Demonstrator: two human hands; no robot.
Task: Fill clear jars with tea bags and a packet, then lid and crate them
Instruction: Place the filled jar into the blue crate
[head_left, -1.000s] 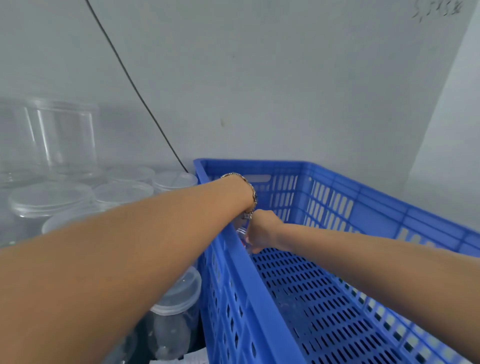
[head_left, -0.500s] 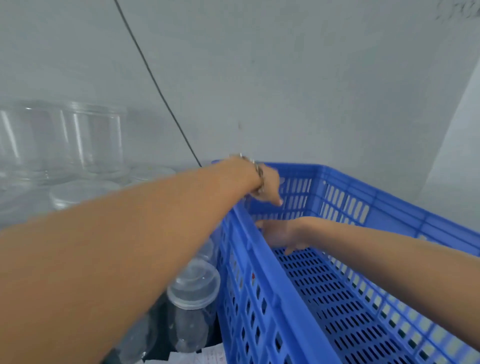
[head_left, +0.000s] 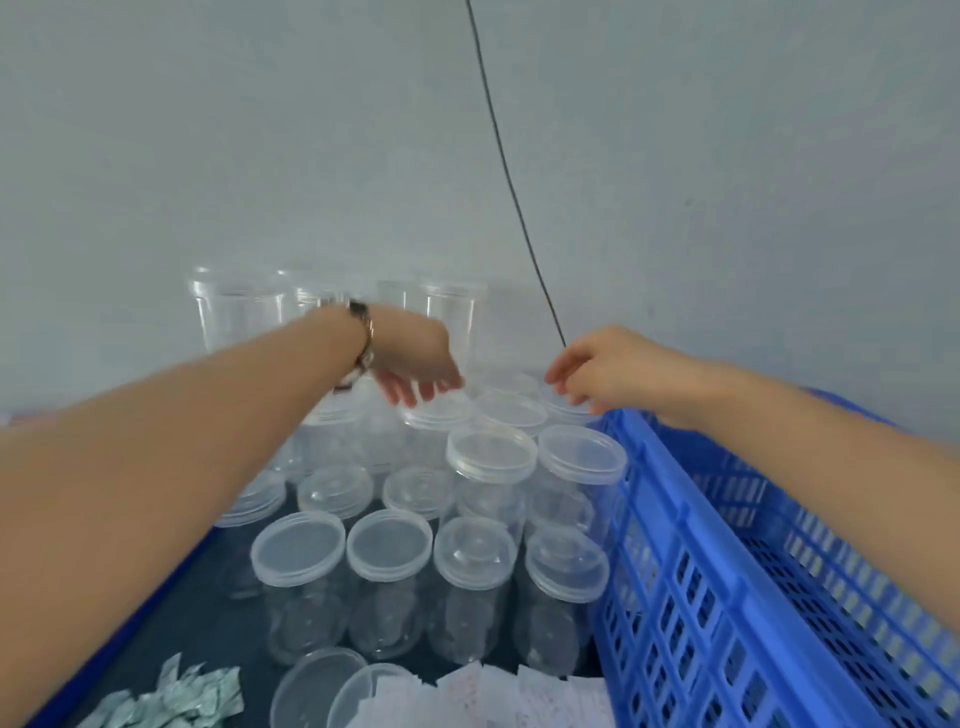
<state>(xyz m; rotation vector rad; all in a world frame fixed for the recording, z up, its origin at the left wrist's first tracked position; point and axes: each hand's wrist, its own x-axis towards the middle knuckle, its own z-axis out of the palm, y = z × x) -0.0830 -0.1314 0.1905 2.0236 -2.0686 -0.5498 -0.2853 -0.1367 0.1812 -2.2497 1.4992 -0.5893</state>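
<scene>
Both hands, left (head_left: 415, 364) and right (head_left: 597, 374), hover loose-fingered, each grip empty, above lidded jars (head_left: 491, 452) beside the crate (head_left: 727, 597)

A plain pale grey wall (head_left: 260, 130) is filling the background, a thin black cable (head_left: 511, 192) hanging down it.

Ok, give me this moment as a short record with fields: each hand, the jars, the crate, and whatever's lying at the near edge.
left hand: left hand over the lidded jars, fingers extended, holding nothing
right hand: right hand above the crate's far corner, fingers loosely curled, holding nothing visible
jars: clear lidded jars clustered left of the crate; open clear jars by the wall
crate: blue crate at right; visible part shows no jars
near edge: greenish packets, white paper sachets, loose lids
</scene>
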